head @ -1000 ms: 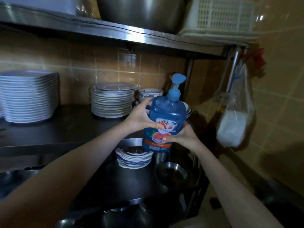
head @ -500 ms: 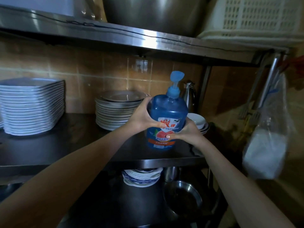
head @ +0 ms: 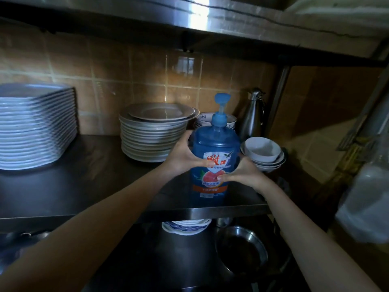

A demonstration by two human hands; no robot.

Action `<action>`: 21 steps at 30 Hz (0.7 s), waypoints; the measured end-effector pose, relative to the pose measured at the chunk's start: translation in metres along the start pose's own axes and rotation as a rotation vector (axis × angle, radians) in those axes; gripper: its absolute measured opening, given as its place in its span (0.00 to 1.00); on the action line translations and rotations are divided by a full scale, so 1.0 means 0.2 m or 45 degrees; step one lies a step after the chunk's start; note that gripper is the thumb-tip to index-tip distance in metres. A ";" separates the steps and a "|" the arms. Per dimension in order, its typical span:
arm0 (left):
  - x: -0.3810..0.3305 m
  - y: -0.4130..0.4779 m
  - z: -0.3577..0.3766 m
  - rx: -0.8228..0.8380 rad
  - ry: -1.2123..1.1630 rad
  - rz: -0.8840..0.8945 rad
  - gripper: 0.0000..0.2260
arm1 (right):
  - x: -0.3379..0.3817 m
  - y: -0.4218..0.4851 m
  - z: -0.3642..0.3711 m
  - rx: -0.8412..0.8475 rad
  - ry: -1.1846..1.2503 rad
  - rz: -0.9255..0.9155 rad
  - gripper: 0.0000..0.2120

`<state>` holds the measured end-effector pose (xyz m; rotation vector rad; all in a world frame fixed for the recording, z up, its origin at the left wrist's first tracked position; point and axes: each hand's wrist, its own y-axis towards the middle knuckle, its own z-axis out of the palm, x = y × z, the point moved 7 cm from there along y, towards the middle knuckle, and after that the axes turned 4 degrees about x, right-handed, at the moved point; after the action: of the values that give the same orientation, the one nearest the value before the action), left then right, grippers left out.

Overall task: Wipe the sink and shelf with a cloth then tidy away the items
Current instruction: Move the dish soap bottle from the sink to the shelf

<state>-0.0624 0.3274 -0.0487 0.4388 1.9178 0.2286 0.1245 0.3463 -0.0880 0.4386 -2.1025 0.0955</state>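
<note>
A large blue pump bottle of dish soap (head: 214, 148) stands upright near the front edge of the dark steel middle shelf (head: 84, 186). My left hand (head: 185, 153) wraps its left side with the thumb across the label. From the right, my right hand (head: 242, 173) presses against its lower part, fingers on the label. Whether the bottle's base touches the shelf I cannot tell. No cloth and no sink show in this view.
Behind the bottle are a round plate stack (head: 155, 131), patterned bowls (head: 204, 120), a steel flask (head: 252, 114) and small white bowls (head: 263, 154). A tall square plate stack (head: 35, 125) stands left. Below lie saucers (head: 186, 226) and a steel bowl (head: 242, 249). A plastic bag (head: 368, 197) hangs right.
Both hands have carried the soap bottle up from in front of the lower shelf onto the middle shelf level, and the view has moved closer to the shelf.
</note>
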 end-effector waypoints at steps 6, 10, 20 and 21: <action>0.08 0.06 -0.01 0.019 0.024 -0.014 0.42 | -0.02 0.06 0.03 0.055 0.020 -0.022 0.30; 0.09 0.09 0.01 0.041 0.058 -0.017 0.42 | -0.02 0.06 0.04 0.098 0.022 -0.013 0.32; 0.06 0.02 0.05 0.065 0.030 0.036 0.38 | -0.06 -0.13 0.08 -0.022 -0.137 0.016 0.44; 0.06 0.01 0.05 0.052 0.033 0.051 0.38 | -0.06 -0.16 0.07 -0.048 -0.193 0.026 0.45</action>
<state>-0.0573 0.3325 -0.0613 0.5042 1.9432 0.2229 0.1305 0.3168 -0.1096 0.4125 -2.2539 0.0353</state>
